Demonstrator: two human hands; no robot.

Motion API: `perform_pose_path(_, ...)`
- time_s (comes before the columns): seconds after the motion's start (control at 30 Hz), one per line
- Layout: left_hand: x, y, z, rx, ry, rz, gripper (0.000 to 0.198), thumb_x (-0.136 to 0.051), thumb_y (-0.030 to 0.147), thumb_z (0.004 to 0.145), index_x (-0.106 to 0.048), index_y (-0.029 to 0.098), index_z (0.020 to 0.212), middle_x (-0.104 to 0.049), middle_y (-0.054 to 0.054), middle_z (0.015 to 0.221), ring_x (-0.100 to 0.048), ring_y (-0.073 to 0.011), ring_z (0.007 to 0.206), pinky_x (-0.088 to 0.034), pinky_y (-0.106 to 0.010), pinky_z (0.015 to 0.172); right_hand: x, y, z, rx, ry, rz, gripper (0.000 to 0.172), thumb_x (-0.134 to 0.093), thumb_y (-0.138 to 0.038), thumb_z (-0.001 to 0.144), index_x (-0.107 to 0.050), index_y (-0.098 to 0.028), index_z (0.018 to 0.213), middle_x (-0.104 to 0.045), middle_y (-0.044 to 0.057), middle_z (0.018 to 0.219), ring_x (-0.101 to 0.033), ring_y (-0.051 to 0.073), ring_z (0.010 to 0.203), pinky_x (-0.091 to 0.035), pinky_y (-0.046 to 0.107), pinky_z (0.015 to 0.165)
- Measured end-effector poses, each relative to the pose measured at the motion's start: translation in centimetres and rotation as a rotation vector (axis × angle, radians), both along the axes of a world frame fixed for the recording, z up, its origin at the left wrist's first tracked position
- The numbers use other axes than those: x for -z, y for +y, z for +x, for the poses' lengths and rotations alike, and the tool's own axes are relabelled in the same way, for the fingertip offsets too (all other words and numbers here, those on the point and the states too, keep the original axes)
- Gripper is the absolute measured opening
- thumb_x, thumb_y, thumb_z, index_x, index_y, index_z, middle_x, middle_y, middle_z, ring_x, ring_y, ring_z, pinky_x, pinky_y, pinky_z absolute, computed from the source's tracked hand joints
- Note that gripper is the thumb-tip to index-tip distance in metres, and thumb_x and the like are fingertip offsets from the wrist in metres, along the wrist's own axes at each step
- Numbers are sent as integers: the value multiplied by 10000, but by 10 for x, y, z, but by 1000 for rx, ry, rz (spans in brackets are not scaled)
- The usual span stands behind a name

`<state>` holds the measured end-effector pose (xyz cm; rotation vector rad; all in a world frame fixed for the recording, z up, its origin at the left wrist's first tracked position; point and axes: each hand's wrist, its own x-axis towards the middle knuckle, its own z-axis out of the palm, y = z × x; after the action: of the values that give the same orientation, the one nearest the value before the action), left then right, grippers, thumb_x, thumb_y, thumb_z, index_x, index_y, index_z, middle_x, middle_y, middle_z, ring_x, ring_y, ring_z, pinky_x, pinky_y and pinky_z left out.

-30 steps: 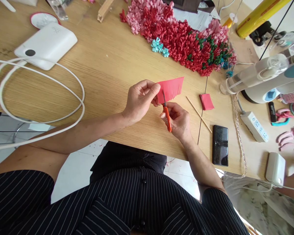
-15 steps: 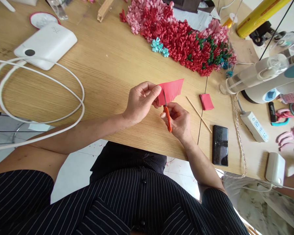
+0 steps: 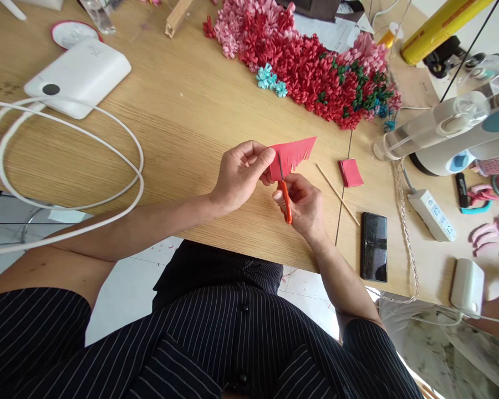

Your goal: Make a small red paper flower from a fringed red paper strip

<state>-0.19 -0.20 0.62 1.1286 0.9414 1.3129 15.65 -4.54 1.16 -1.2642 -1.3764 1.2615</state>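
Note:
My left hand (image 3: 243,174) pinches the left end of a red paper piece (image 3: 293,153) between thumb and fingers, above the wooden table. Thin slits fringe the paper's lower right edge. In my right hand (image 3: 305,205) is a pair of scissors (image 3: 286,202) with orange handles. Their dark blades lie across the paper close to my left fingertips. To the right of my right hand, a thin wooden stick (image 3: 337,194) and a small stack of red paper squares (image 3: 351,173) rest on the table.
Bunches of red and pink paper flowers (image 3: 299,66) lie at the back. A black phone (image 3: 373,246), a power strip (image 3: 431,215) and a clear bottle (image 3: 432,126) are on the right. The white power bank (image 3: 79,77) and its looped cable (image 3: 139,166) occupy the left.
The red paper has shifted slightly right, and its fringed tip has moved a little. The scissor blades now lie further across the paper. Both hands have barely moved.

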Motion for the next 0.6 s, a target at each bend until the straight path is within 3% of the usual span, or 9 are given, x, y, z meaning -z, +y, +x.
perform_pose_path(0.6,1,0,0,8,18,9,335,-690,443,994,-562,216,782,-654,28,667,-651,-95,578,-561,-219,556,-2,1,-1,12,-13,0,610,-906,-688,650,-653,-216,944,-581,-76,661,-420,55,522,-358,244,494)
